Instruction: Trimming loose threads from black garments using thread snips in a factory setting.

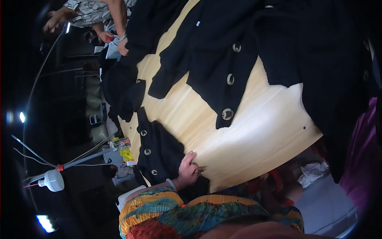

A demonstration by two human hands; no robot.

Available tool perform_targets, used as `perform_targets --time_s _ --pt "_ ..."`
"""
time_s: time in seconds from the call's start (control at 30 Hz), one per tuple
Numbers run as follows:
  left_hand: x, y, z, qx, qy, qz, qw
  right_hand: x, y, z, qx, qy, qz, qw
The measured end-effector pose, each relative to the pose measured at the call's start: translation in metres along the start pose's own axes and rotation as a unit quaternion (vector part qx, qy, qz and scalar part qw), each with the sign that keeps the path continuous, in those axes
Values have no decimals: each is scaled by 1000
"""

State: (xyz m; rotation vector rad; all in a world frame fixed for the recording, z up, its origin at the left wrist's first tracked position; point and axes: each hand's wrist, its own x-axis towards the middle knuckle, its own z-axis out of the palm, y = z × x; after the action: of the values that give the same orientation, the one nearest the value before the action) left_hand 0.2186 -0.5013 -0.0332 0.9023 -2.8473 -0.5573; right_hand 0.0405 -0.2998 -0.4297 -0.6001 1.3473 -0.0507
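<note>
Pale tabletop [254, 147] lies under a black buttoned garment [163, 147]; I see the left hand [187, 169] at its near edge, fingers bent, grip unclear, right hand unseen; likely arranging cloth, next probably needing gentle smoothing

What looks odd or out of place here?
Mainly the crumpled white material past the wooden table's edge at lower right: it looks like a discarded scrap. The dark buttoned garments lie at uneven angles, perhaps just mid-work. I see no spill or clear damage.
</note>
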Motion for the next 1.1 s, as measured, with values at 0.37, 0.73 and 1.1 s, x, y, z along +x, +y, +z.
perform_targets --time_s 0.37,0.73,1.1 --pt "6 5 -1 -20 -7 9 1000 10 -55 -1 -9 58 -63 996" --pt "-2 2 4 -71 98 55 991 -46 -35 13 3 247 -48 968" --pt "12 -12 13 -213 124 26 969 -248 -50 67 417 337 -276 798"
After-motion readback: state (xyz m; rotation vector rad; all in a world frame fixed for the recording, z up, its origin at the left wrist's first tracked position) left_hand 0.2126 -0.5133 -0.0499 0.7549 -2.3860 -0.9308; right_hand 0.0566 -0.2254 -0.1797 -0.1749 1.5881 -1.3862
